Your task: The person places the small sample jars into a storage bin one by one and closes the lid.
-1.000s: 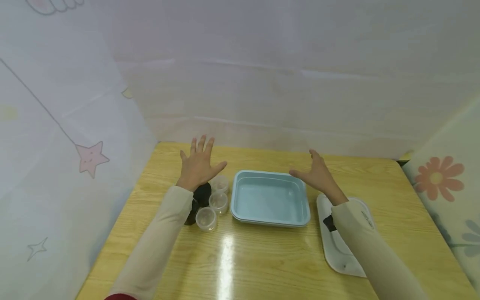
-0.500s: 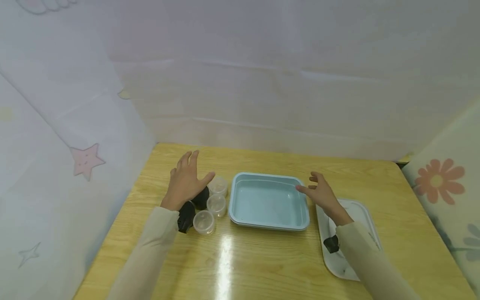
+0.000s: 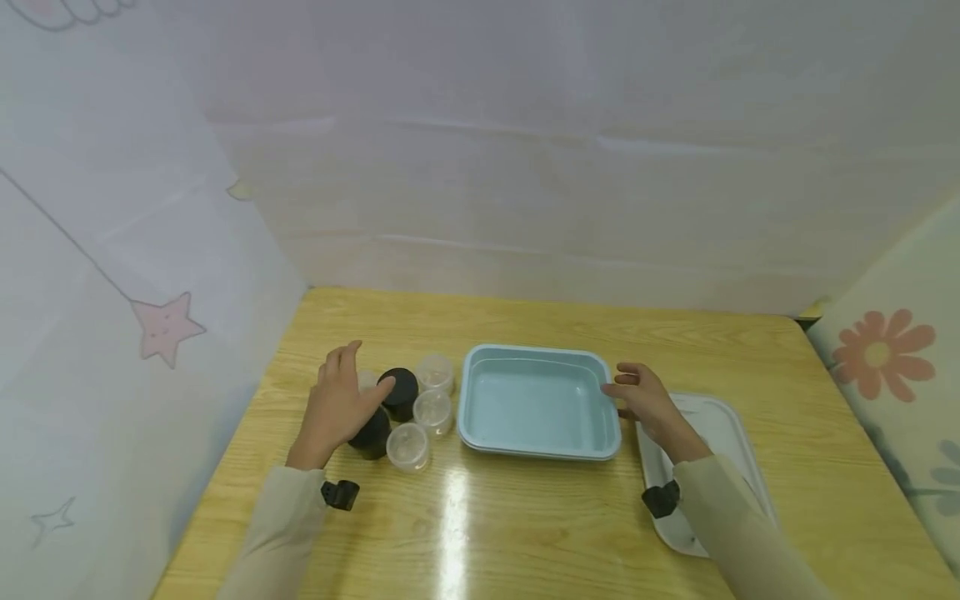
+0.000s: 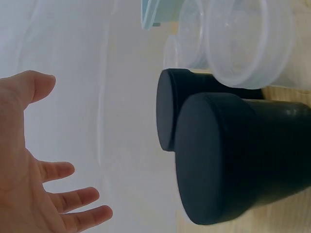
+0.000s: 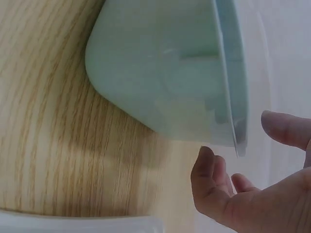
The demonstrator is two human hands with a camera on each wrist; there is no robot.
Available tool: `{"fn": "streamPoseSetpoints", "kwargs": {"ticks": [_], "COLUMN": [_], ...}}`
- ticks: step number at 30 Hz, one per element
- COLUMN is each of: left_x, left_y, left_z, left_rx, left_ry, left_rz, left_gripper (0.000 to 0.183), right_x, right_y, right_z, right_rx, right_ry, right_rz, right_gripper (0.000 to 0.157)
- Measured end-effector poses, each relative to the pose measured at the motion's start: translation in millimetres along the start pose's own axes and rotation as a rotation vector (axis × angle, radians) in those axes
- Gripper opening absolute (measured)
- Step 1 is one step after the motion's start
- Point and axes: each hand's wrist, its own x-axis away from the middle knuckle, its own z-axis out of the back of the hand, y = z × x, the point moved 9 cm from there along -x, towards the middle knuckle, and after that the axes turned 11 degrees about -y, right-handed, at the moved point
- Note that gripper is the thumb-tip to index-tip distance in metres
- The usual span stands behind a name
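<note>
My left hand (image 3: 337, 404) hovers over the left group of containers, its thumb spread away from the fingers and holding nothing. Close by it stand two dark jars with flat black lids; the rear lidded jar (image 3: 399, 390) and the front lidded jar (image 4: 214, 155) are upright. Beside the light blue rectangular basin (image 3: 536, 404), my right hand (image 3: 651, 408) is at the right rim. In the right wrist view its thumb is level with the basin rim (image 5: 235, 97) and the bent fingers lie below, a gap apart. The basin's doubled rim looks like two basins stacked.
Several clear round plastic cups, among them a front cup (image 3: 408, 447) and a middle cup (image 3: 433, 411), stand between the jars and the basin. A white tray (image 3: 716, 417) lies under the right forearm. Printed cloth walls (image 3: 480, 167) border the wooden table (image 3: 555, 533).
My left hand has come left and nearer, off the cups and jars' back side, uncovering the black lids. My right hand has lowered to the basin's right rim.
</note>
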Motion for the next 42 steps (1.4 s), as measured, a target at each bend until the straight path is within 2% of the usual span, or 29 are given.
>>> {"fn": "streamPoseSetpoints", "kwargs": {"ticks": [8,14,21,29,42], "left_x": [13.4,26.3,35.4,36.3,39.6], "left_y": [-16.7,-30.5,-36.3,-46.6,-55.3], "left_z": [-12.8,-20.3,-37.6,-56.7,-66.3], "left_rx": [0.094,0.18,0.239,0.281,0.365], "left_ry": [0.007,0.005,0.012,0.001,-0.003], "left_rz": [-0.006,0.017,0.03,0.03,0.049], "left_gripper": [0.094,0.094,0.087,0.082,0.079], "right_x": [2.7,-1.6,-1.8,-6.2,-0.3], "right_y": [3.1,5.3,9.0,13.5,15.4], "right_z": [-2.9,-6.4,-3.0,-5.1,-5.0], "right_rx": [0.003,0.015,0.05,0.041,0.053], "right_ry": [-0.015,0.027,0.096,0.114,0.174], "right_rz": [0.01,-0.007,-0.032,-0.023,-0.016], "right_gripper": [0.068,0.062,0.054,0.052,0.049]}}
